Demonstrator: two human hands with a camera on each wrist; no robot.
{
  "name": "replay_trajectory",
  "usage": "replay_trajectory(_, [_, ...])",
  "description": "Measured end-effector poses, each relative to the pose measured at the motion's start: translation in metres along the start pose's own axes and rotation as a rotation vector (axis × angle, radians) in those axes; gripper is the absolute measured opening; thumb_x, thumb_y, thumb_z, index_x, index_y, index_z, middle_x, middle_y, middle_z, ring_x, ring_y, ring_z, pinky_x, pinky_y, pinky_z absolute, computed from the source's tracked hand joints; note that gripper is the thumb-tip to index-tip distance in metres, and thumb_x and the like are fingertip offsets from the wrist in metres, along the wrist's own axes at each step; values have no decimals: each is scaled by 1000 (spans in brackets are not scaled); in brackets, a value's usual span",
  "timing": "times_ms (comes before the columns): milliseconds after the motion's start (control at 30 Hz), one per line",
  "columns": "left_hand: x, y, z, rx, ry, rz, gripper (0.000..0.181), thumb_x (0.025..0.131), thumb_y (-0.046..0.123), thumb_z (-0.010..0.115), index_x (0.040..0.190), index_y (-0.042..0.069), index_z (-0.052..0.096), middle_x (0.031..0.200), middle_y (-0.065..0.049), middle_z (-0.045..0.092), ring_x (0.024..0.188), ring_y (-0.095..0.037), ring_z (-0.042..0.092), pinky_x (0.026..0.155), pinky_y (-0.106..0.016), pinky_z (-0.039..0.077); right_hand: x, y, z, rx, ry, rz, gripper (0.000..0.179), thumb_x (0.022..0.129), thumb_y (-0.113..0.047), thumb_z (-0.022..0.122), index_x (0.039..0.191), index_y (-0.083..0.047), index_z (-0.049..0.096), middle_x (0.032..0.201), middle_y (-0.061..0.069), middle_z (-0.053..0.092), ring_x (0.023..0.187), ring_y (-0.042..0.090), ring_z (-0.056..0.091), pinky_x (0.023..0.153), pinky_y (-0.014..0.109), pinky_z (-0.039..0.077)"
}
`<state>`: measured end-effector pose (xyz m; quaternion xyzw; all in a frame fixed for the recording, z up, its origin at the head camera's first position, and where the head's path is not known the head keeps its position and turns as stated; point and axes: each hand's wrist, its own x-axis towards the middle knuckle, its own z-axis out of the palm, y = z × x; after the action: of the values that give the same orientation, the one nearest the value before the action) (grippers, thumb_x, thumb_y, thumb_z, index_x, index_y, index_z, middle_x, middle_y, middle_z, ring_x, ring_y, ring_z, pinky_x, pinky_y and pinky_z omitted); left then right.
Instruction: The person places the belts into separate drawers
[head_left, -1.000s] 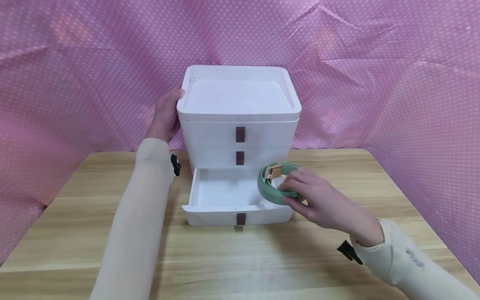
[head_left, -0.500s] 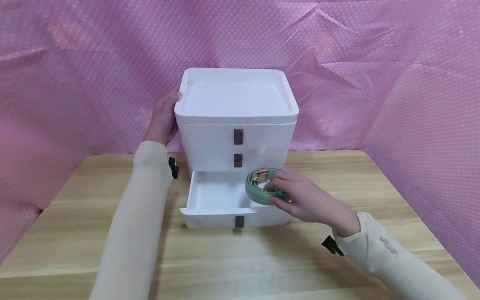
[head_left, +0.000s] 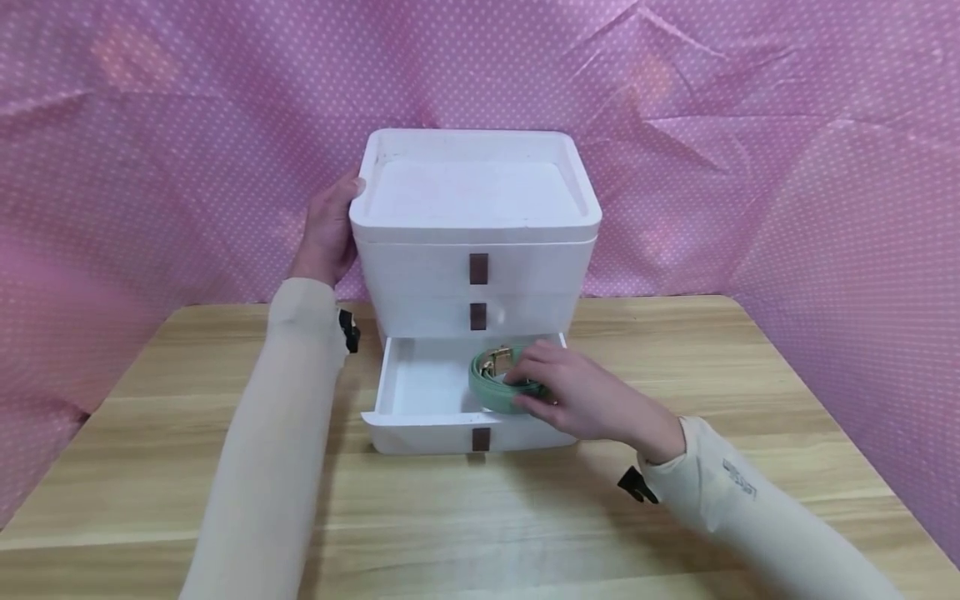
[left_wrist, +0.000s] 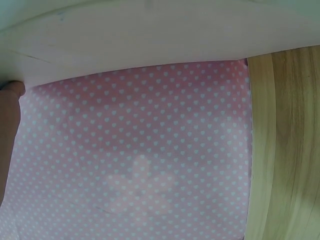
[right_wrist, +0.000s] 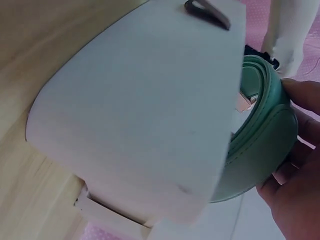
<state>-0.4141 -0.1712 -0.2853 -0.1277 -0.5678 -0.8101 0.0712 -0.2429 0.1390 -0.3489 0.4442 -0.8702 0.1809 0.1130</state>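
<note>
A white drawer cabinet (head_left: 480, 275) stands on the table with its bottom drawer (head_left: 420, 383) pulled out. My left hand (head_left: 327, 229) rests against the cabinet's left side, thumb at the top rim; most of its fingers are hidden behind the side. In the left wrist view, only a digit shows at the cabinet's edge. Over the right part of the pulled-out drawer, my right hand (head_left: 573, 392) grips a coiled green belt (head_left: 491, 392) with a gold buckle (head_left: 497, 360). The right wrist view shows thumb and fingers pinching the belt's coil (right_wrist: 265, 150), partly behind the drawer front (right_wrist: 140, 100).
Brown tabs (head_left: 478, 268) mark the drawer fronts, and the two upper drawers are closed. A shallow tray (head_left: 472, 227) forms the cabinet's top. Behind and beside the wooden table (head_left: 420, 533) hangs pink dotted cloth (head_left: 675, 167).
My right hand has carried the belt left and slightly down, from the drawer's right edge to further inside it. The left hand stays at the cabinet's side.
</note>
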Motion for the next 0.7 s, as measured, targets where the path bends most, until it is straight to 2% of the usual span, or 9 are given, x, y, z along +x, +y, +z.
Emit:
replay_trajectory(367, [-3, 1, 0, 25, 12, -24, 44, 96, 26, 58, 140, 20, 56, 139, -6, 55, 121, -24, 55, 93, -29, 51, 9, 20, 18, -32, -26, 64, 20, 89, -16, 73, 107, -8, 71, 100, -2, 60, 93, 15, 54, 77, 32, 51])
replay_trajectory(700, [-2, 0, 1, -12, 3, -11, 46, 95, 22, 58, 140, 17, 57, 139, -9, 55, 120, -27, 55, 91, -28, 53, 11, 30, 36, -78, -26, 28, 18, 86, -15, 75, 104, -9, 72, 97, -2, 61, 90, 14, 56, 76, 31, 51])
